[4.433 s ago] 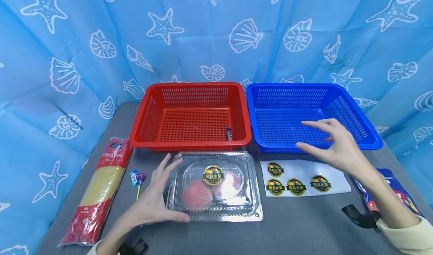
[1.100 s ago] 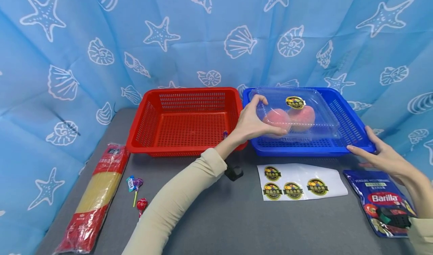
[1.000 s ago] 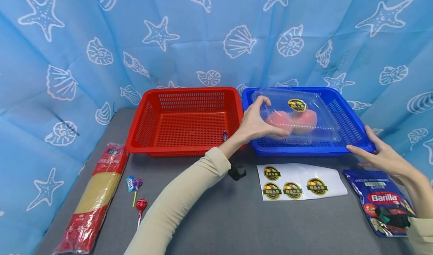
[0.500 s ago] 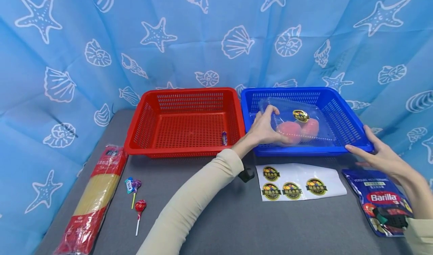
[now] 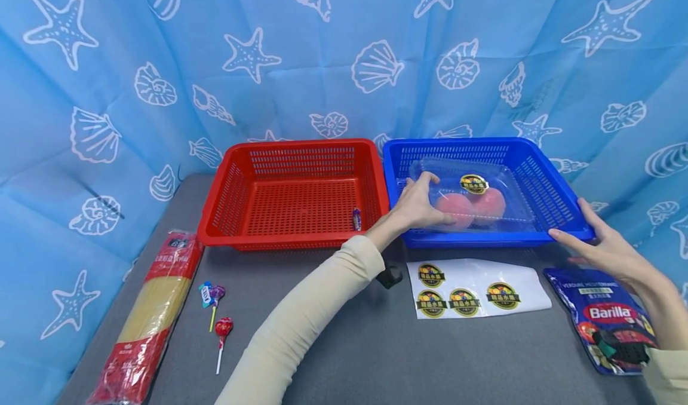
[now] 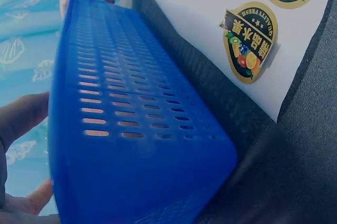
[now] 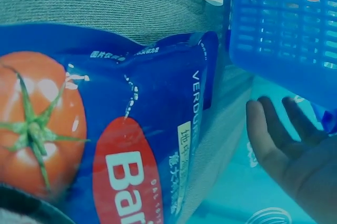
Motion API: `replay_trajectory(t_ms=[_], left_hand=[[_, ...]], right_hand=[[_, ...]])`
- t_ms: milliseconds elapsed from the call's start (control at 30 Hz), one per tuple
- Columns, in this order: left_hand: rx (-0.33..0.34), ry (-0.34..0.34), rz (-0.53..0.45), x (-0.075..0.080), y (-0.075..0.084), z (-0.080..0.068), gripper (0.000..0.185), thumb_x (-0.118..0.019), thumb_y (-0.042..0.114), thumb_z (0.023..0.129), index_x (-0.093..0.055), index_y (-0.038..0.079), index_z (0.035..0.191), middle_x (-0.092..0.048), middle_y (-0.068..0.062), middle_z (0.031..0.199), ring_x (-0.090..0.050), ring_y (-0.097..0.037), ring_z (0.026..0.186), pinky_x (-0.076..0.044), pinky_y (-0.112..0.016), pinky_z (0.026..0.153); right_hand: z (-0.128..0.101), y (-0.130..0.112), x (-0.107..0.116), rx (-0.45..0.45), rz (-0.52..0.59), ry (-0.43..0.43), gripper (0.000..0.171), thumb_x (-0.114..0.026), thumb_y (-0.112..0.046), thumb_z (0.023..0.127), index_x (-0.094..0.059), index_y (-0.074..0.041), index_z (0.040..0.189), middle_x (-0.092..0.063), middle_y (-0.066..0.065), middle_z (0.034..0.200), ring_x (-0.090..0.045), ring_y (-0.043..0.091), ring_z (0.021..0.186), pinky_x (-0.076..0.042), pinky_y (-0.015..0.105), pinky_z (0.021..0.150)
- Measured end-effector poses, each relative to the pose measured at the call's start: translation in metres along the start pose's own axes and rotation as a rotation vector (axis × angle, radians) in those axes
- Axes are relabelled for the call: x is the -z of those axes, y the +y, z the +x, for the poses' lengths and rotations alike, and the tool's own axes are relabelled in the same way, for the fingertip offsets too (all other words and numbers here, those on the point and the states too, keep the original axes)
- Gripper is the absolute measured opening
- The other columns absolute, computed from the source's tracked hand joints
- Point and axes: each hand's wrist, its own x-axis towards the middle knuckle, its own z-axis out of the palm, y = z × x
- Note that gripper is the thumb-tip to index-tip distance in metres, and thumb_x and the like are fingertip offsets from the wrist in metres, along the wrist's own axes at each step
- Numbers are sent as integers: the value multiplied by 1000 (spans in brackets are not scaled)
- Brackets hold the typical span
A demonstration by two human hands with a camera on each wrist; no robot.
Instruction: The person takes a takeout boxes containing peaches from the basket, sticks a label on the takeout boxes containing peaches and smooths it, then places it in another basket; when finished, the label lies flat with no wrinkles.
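Our arms are covered by long, cream-beige sleeves of a soft, plain fabric with no print or markings. The left sleeve (image 5: pixel 301 315) runs down to the wrist and ends in a smooth cuff; the right sleeve (image 5: pixel 663 372) shows only as a cuff at the frame's lower corner. A small black device is strapped under each wrist: one below the left wrist (image 5: pixel 389 275), another with a greenish band by the right cuff (image 5: pixel 618 348). Our left hand (image 5: pixel 416 205) and right hand (image 5: pixel 604 247) are bare, without rings or gloves.
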Motion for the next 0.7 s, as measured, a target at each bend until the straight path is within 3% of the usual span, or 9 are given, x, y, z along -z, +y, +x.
replay_trajectory(t_ms=[67,167,267,300,333,400,433,533,700], left_hand=[[-20,-6,15,3,0,-2,76,-85,31,83,-43,18,144,-34,-12,167,-19,-34,160,-36,-52,123],[-74,-20,20,11,-2,-6,73,-82,29,86,-42,18,147,-38,-12,165,-32,-33,156,-46,-48,116],[-138,-33,11,23,-7,-13,71,-77,29,90,-40,17,149,-46,-11,159,-52,-31,141,-55,-42,106],[-161,-36,8,28,-10,-16,70,-76,29,91,-40,17,149,-48,-12,157,-58,-30,134,-57,-41,103],[-184,-40,9,32,-13,-19,70,-75,29,92,-39,16,150,-49,-12,156,-61,-30,128,-58,-40,101],[-227,-39,26,42,-21,-25,68,-74,30,92,-40,17,150,-49,-11,156,-61,-29,128,-56,-42,103],[-243,-38,40,48,-25,-29,67,-73,31,92,-41,17,150,-49,-11,156,-61,-29,129,-56,-43,104],[-258,-27,126,64,-37,-45,68,-73,39,91,-43,20,149,-48,-7,157,-51,-26,140,-50,-48,111],[-216,37,340,90,-59,-85,76,-66,59,88,-44,24,152,-38,-5,165,-37,-29,152,-31,-60,123]], right_hand=[[-2,-1,0,-4,-28,23,98,-46,-43,108,40,-17,148,12,52,153,-25,76,131,-53,68,89],[-5,-2,-1,41,-101,98,98,-51,-41,106,29,-12,155,-17,55,149,-59,54,109,-61,49,74],[-9,-6,-5,89,-201,216,94,-57,-40,104,7,-2,162,-24,52,148,-54,50,112,-55,56,81],[-11,-7,-6,102,-233,251,92,-57,-40,103,1,1,162,-22,52,149,-51,53,119,-52,65,89],[-13,-9,-8,119,-263,287,89,-58,-39,103,-6,4,161,-20,52,150,-42,59,129,-43,75,96],[-16,-14,-13,136,-333,349,83,-58,-40,103,-18,8,158,-9,53,153,-14,70,140,-24,89,96],[-18,-16,-16,147,-365,374,80,-56,-40,103,-22,9,157,-9,53,153,-10,70,142,-21,90,97],[-22,-21,-27,219,-467,446,68,-52,-38,106,-36,10,151,-18,52,151,-15,72,140,-18,90,101],[-33,-29,-42,240,-622,501,62,-45,-46,107,-45,1,148,-19,43,158,-16,71,140,-19,88,102]])
